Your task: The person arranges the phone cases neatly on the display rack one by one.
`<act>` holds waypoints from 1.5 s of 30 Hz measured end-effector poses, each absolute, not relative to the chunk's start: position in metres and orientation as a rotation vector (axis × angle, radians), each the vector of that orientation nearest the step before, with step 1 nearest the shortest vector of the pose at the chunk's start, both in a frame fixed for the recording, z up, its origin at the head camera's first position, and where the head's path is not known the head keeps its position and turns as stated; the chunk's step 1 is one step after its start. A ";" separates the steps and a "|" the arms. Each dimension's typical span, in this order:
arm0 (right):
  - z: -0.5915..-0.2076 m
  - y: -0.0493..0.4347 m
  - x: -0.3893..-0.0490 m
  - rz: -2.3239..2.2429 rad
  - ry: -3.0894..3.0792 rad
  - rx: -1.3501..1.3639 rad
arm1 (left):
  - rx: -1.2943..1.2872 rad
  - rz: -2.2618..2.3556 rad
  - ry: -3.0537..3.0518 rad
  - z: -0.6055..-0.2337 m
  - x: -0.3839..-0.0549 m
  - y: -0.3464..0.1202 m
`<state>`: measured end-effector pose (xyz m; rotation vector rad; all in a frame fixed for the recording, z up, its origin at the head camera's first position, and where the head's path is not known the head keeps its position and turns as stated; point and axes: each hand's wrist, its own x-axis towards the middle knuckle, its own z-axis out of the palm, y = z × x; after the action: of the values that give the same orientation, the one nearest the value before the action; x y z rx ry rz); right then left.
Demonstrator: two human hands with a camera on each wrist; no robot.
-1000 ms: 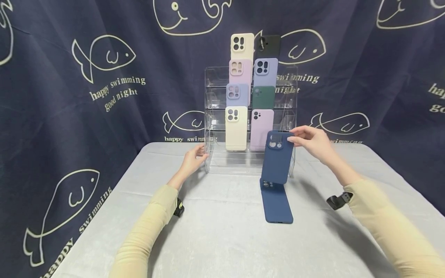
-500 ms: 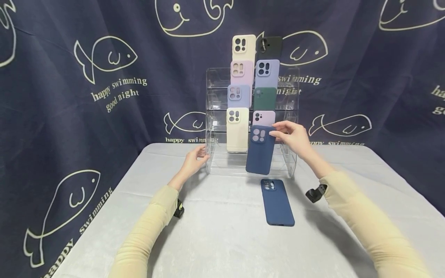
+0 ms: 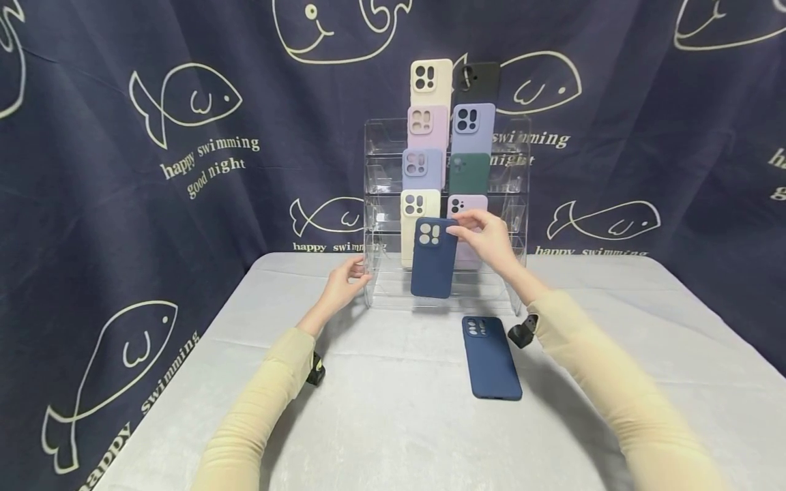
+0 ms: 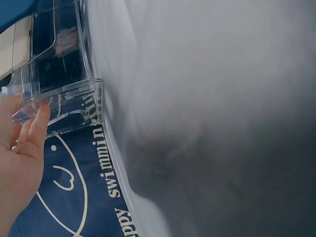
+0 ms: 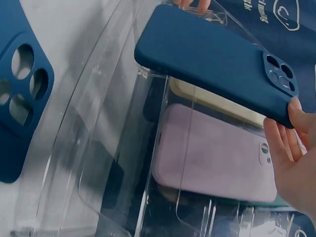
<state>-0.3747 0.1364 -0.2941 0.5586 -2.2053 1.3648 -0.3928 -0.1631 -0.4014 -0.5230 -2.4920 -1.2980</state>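
Note:
My right hand (image 3: 488, 239) pinches a dark blue phone case (image 3: 433, 262) by its upper right corner, between thumb and fingers. This case hangs nearly upright in front of the clear tiered display stand (image 3: 393, 290), covering parts of the lower cream case (image 3: 408, 232) and the lower pink-purple case (image 5: 217, 153). At the stand's left side, my left hand (image 3: 340, 285) holds the edge of the side panel, its thumb and fingers around it in the left wrist view. A second dark blue phone case (image 3: 493, 361) lies flat on the table, camera cutouts toward the stand.
Several cases stand in two columns on the stand, among them a black case (image 3: 481, 83), a green case (image 3: 469, 174) and a lavender case (image 3: 474, 129). A grey cloth covers the table (image 3: 381, 423). A navy fish-print curtain (image 3: 202, 164) hangs behind.
My right hand has carried the held blue case leftward across the stand's front, from above the flat blue case to before the lower cream case. My left hand stays at the stand's side.

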 end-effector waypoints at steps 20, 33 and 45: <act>-0.324 0.117 -0.401 1.419 -2.281 0.568 | -0.552 -1.278 -2.494 -0.403 -0.393 -0.164; -0.327 0.134 -0.397 1.274 -2.253 0.547 | -0.530 -1.296 -2.497 -0.401 -0.391 -0.164; -0.339 0.159 -0.378 1.244 -2.369 0.589 | -0.547 -1.293 -2.495 -0.402 -0.392 -0.165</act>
<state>-0.3780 0.1587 -0.3389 0.5885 -2.3688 1.2440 -0.3920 -0.1646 -0.4018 -0.5469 -2.4952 -1.2930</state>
